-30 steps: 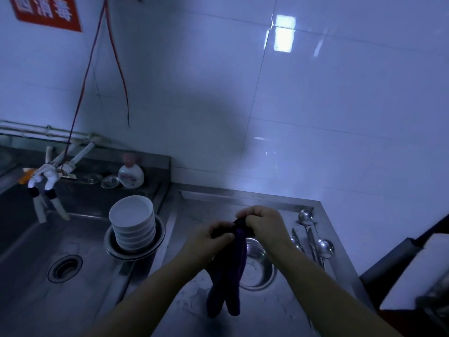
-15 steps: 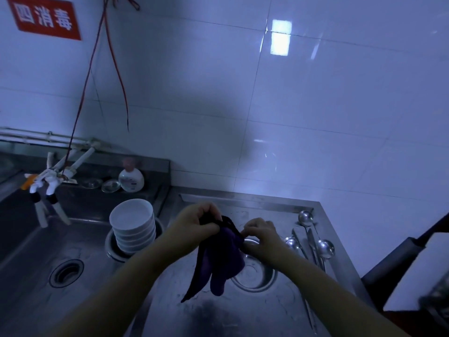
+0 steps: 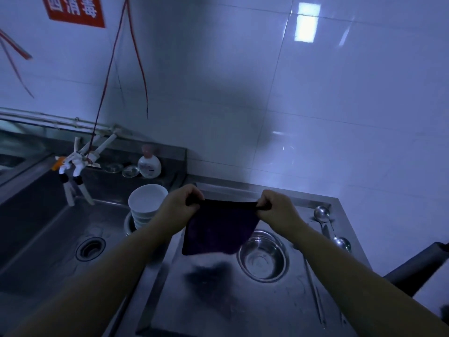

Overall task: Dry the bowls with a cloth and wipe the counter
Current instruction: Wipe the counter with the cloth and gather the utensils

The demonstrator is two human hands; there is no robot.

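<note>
Cloth [image 3: 217, 229]: dark purple, stretched flat in the air above the steel counter [image 3: 267, 307], hanging down from its top edge.
Left hand [image 3: 181, 206]: fingers curled tight, pinching the cloth's upper left corner.
Right hand [image 3: 277, 207]: fingers clamped on the upper right corner.
Bowls [image 3: 147, 205]: white stack, left of the cloth, by the sink [image 3: 48, 239].
Steel bowl [image 3: 262, 257]: on the counter, below the right hand.
Spoons [image 3: 328, 227]: along the counter's right edge.
</note>
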